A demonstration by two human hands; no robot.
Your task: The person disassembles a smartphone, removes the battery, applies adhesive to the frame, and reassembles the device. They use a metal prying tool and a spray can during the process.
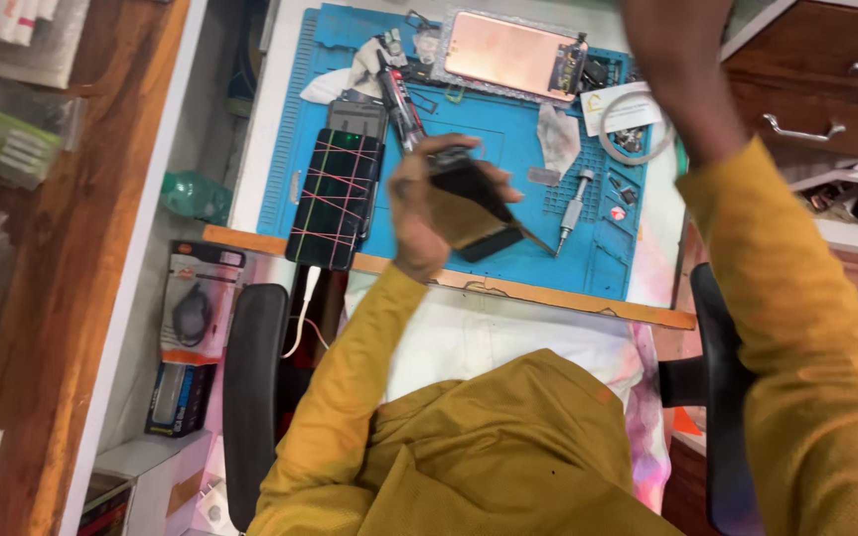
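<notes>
Right hand past the top edge; dark phone (471,203) partly behind left hand (419,213).

White desk (250,149), wooden drawers (806,79), black chair (250,397).

Left arm, in a mustard-yellow sleeve, reaches forward from the lap with the elbow bent and the wrist cocked, and the left hand (427,213) is curled, fingers wrapped and thumb pressing across the top in a firm clasp. Right arm goes high: the same yellow sleeve fills the right side, forearm bare from the cuff and rising straight up out of the top of the view. The right hand itself is out of sight, so its grip cannot be told.
</notes>
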